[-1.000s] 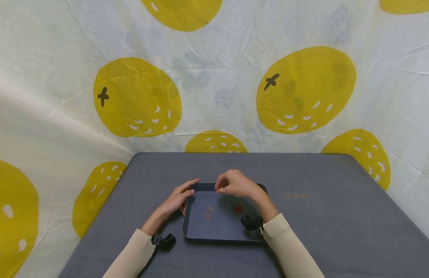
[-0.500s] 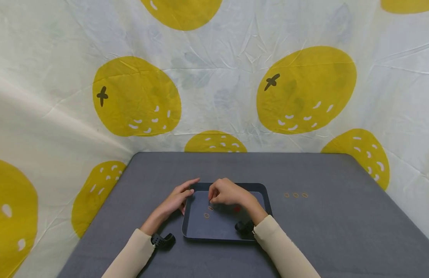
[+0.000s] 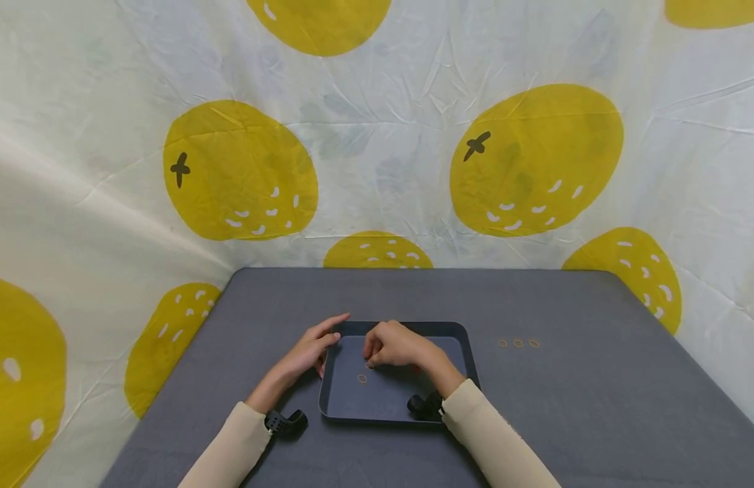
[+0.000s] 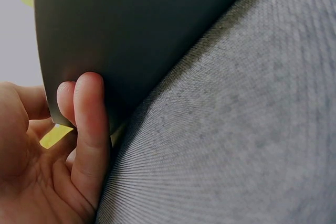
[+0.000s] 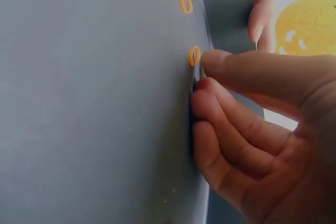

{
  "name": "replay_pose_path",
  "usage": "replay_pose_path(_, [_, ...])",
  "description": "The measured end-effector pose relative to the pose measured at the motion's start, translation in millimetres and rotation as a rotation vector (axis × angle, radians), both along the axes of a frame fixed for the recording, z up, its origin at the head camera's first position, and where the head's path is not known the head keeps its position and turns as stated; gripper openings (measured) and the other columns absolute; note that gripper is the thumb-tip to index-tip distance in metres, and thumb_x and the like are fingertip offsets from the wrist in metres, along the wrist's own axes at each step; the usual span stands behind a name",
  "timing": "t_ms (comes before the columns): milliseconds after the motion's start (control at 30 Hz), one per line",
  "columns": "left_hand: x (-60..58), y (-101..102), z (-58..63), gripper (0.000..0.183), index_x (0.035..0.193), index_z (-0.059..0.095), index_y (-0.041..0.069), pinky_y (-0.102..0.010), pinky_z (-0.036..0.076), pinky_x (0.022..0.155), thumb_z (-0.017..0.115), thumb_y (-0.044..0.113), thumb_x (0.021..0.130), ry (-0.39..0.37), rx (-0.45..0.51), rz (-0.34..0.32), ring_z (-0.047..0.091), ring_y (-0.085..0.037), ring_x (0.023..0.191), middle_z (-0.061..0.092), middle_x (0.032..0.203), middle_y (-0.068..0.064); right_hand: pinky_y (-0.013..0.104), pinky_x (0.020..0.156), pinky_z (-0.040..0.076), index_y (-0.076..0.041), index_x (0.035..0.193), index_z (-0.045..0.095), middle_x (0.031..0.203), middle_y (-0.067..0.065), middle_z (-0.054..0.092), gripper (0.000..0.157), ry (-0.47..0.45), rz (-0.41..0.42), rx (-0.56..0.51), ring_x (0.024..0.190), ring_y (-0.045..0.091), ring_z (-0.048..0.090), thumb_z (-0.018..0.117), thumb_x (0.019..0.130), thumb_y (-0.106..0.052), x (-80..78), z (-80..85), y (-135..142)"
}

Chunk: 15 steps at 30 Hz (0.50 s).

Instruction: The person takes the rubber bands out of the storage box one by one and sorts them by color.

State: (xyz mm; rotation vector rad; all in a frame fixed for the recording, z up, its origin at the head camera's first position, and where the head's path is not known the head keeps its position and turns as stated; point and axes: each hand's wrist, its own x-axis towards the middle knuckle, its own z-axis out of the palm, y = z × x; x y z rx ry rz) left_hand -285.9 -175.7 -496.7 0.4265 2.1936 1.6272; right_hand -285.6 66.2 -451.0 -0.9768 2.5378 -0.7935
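Observation:
A dark, shallow rectangular tray (image 3: 383, 421) lies on the table. My left hand (image 3: 310, 351) grips its far left corner, thumb over the rim and fingers against the outer wall (image 4: 131, 30). Inside the tray, my right hand (image 3: 398, 344) has its fingers bent down to the floor. In the right wrist view the thumb tip is right beside a small orange rubber band (image 5: 195, 56); whether they touch I cannot tell. A second orange rubber band (image 5: 186, 1) lies a little farther off, and it shows in the head view too.
Three more thin orange rubber bands (image 3: 519, 343) lie in a row on the grey table (image 3: 584, 400), right of the tray. A small red spot (image 3: 416, 369) in the tray is mostly hidden by the right wrist. A fruit-patterned curtain (image 3: 383, 169) hangs behind.
My right hand has come from above the tray's far side, down and left to the rubber band nearest it. The left hand has stayed at the corner.

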Motion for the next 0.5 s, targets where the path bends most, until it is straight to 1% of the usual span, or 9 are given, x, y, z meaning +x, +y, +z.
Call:
replay_pose_path(167, [0.5, -0.6, -1.6, 0.046, 0.149, 0.034, 0.033, -0.038, 0.052, 0.042, 0.042, 0.029, 0.104, -0.02, 0.005, 0.01, 0.052, -0.016, 0.042, 0.048, 0.064, -0.007, 0.02, 0.058, 0.05, -0.014, 0.095, 0.074, 0.074, -0.009, 0.068, 0.012, 0.008, -0.003, -0.002, 0.061, 0.003, 0.059, 0.075, 0.083, -0.016, 0.0, -3.9, -0.2])
replay_pose_path(267, [1.0, -0.2, -1.8, 0.047, 0.15, 0.033, 0.033, -0.038, 0.052, 0.042, 0.042, 0.029, 0.104, -0.021, 0.005, 0.012, 0.052, -0.017, 0.042, 0.047, 0.064, -0.008, 0.02, 0.058, 0.049, -0.014, 0.095, 0.074, 0.072, -0.01, 0.068, 0.012, 0.013, -0.001, -0.002, 0.06, 0.003, 0.059, 0.074, 0.084, -0.015, -0.1, -5.4, 0.2])
replay_pose_path(433, [1.7, 1.4, -0.8, 0.046, 0.148, 0.035, 0.035, -0.039, 0.053, 0.044, 0.043, 0.032, 0.103, -0.018, -0.007, 0.014, 0.052, -0.017, 0.043, 0.048, 0.063, -0.007, 0.02, 0.056, 0.049, -0.016, 0.09, 0.075, 0.071, -0.009, 0.069, 0.007, 0.016, 0.011, -0.006, 0.059, 0.004, 0.058, 0.073, 0.084, -0.012, 0.4, -5.3, 2.1])
replay_pose_path(500, [1.9, 2.1, -0.3, 0.046, 0.148, 0.036, 0.036, -0.04, 0.054, 0.044, 0.044, 0.032, 0.103, -0.015, -0.009, 0.014, 0.052, -0.016, 0.042, 0.048, 0.062, -0.007, 0.021, 0.055, 0.048, -0.017, 0.087, 0.075, 0.071, -0.009, 0.069, 0.008, 0.017, 0.016, -0.007, 0.058, 0.005, 0.058, 0.072, 0.084, -0.01, 0.8, -4.8, 3.0])
